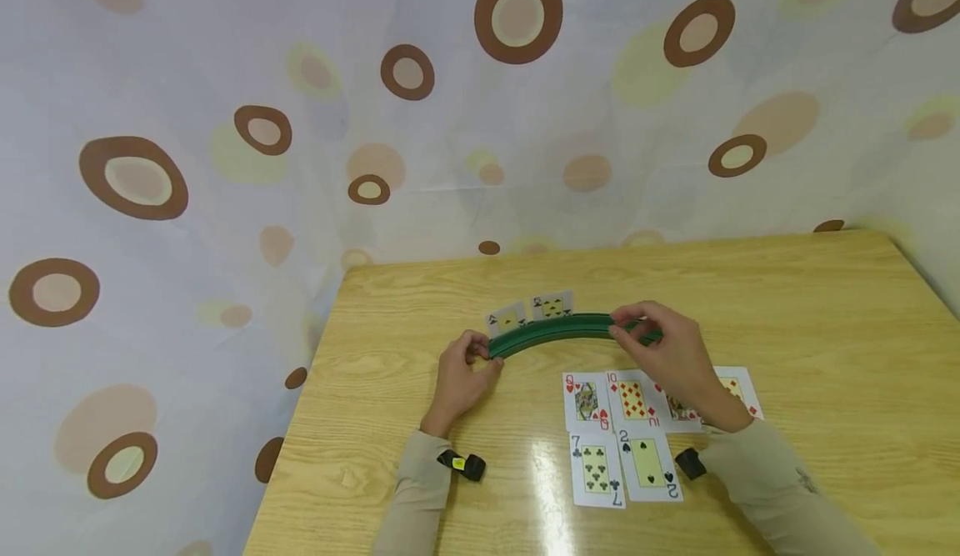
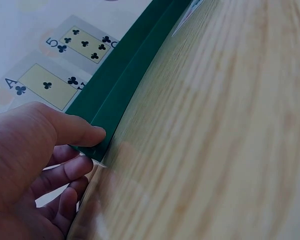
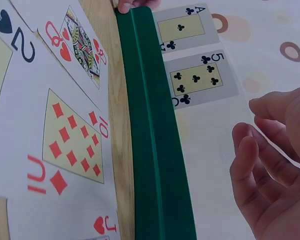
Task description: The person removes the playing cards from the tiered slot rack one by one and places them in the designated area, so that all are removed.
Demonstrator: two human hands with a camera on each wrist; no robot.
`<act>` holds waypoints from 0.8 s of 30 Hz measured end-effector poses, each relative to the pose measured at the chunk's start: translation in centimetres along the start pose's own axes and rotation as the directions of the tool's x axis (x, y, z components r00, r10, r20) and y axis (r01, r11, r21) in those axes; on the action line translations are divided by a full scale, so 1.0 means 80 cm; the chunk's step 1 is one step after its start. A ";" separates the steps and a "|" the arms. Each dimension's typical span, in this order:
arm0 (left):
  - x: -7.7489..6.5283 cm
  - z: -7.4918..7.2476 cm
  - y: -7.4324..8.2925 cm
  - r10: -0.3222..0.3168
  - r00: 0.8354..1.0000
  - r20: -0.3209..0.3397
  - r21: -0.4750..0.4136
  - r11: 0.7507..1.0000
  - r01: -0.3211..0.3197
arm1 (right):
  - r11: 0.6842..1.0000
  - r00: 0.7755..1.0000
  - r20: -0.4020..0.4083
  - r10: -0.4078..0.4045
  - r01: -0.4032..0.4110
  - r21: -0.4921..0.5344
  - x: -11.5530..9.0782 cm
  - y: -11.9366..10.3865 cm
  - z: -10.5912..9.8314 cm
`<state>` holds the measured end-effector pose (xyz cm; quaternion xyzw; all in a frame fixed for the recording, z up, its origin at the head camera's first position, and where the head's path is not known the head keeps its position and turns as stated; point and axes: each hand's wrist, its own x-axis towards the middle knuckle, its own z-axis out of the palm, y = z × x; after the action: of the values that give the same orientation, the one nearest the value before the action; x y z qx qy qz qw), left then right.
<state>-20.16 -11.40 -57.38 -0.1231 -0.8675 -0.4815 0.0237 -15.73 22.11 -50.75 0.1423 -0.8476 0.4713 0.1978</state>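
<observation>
A curved green card holder [image 1: 558,328] lies on the table, with an ace of clubs [image 2: 46,86] and a five of clubs [image 2: 85,44] standing in it towards its left end. My left hand [image 1: 461,379] pinches that end, thumb on the front and fingers behind. My right hand [image 1: 671,356] hovers by the holder's right part with its fingers loosely bent and nothing between them; the right wrist view shows a gap between it and the holder. Nearer me lie a queen of hearts [image 1: 587,403], a ten of diamonds [image 1: 632,400], a seven of clubs [image 1: 596,468] and a two of spades [image 1: 649,466].
A jack of hearts [image 3: 101,227] lies beside the ten, and a further red diamond card [image 1: 738,385] is partly covered by my right wrist. The wooden table [image 1: 397,306] meets a wall covering [image 1: 450,139] with brown circles at its back and left.
</observation>
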 end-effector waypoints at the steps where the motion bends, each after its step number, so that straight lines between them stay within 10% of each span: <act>1: 0.000 0.000 0.000 -0.001 1.000 0.002 -0.002 1.000 0.001 | 1.000 1.000 0.004 0.009 -0.009 0.005 0.002 0.001 0.003; 24: 0.001 0.000 0.002 -0.023 1.000 0.006 -0.014 1.000 0.023 | 0.984 0.978 0.112 0.178 -0.180 0.015 0.038 0.000 0.051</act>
<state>-20.20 -11.30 -57.22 -0.1148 -0.8655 -0.4874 0.0148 -19.20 18.48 -51.29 0.0937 -0.8607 0.4890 0.1057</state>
